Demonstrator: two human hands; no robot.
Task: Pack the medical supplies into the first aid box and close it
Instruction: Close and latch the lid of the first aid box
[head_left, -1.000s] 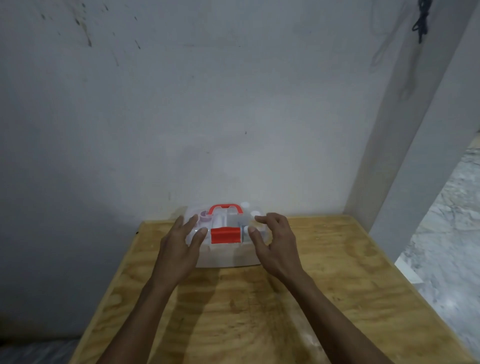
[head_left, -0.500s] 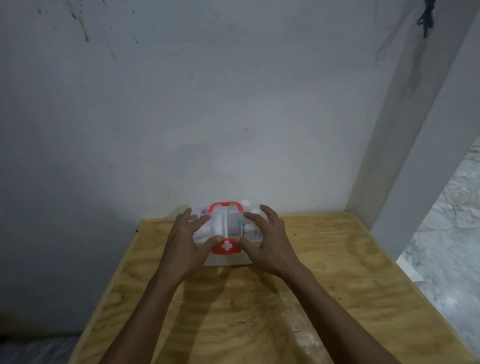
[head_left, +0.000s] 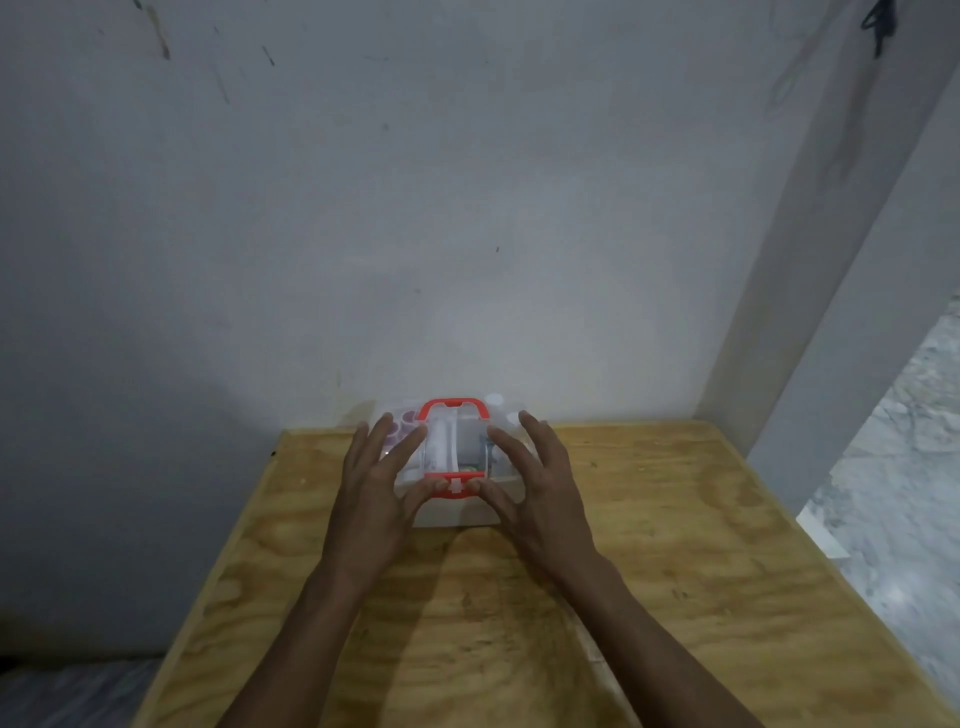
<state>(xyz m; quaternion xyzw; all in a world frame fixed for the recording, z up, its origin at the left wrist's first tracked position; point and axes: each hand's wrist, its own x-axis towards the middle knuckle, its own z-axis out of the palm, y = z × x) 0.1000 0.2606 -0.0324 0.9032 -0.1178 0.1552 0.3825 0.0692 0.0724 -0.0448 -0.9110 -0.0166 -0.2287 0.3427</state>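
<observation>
Both hands (head_left: 457, 499) press the first aid box (head_left: 453, 452) lid down

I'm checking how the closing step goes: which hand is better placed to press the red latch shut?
Neither clearly. The left hand and right hand sit mirrored on the first aid box, both thumbs touching the red latch. Pressing with both looks likeliest.

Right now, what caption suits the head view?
Both hands, left hand and right hand, press the red latch of the clear first aid box on the wooden table.
</observation>
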